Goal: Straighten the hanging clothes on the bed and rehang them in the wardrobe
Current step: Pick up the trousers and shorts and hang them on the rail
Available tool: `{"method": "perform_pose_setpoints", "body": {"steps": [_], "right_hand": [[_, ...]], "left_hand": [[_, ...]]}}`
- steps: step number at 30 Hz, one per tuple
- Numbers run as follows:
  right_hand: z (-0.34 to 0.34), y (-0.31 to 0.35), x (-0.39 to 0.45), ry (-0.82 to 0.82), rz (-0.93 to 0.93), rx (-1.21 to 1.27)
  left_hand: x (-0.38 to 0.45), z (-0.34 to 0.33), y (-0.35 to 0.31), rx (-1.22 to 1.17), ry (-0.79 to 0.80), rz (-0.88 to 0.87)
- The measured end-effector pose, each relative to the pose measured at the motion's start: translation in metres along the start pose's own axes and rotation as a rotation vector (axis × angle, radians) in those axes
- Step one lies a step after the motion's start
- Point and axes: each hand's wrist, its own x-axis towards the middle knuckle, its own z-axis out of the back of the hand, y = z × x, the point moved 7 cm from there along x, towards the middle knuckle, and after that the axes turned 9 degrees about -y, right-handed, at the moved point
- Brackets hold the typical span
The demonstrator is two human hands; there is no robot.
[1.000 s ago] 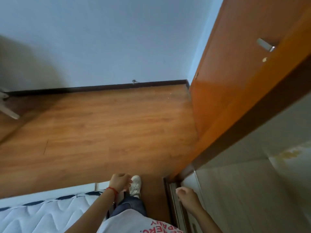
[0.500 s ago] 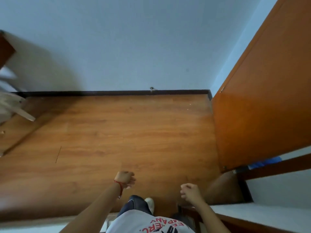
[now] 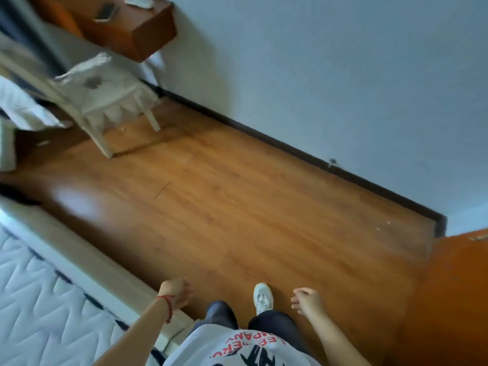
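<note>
Floor [image 3: 237, 207] — bed [image 3: 39, 299] edge left

My wardrobe door [image 3: 454, 299] and mattress [image 3: 39, 299] ran off frame; the chair [image 3: 105, 101] was smeared by blur.

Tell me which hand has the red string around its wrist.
The left hand, next to the mattress. The right hand, nearer the orange door, has a bare wrist.
</note>
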Motion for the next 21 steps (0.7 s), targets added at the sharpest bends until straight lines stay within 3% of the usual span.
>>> {"method": "perform_pose_setpoints", "body": {"steps": [8,15,21], "right_hand": [[-0.038,0.169,0.049,0.146,0.271,-0.343],[-0.169,0.304,0.037,0.308,0.443,-0.446],[-0.272,0.415,0.014,0.332,0.575,-0.471]], "left_hand": [[-0.002,0.037,0.009,-0.389,-0.175,0.138],[0.043,0.077,0.015,-0.633,-0.287,0.291],[0.114,0.139,-0.026,-0.766,-0.321,0.382]]}}
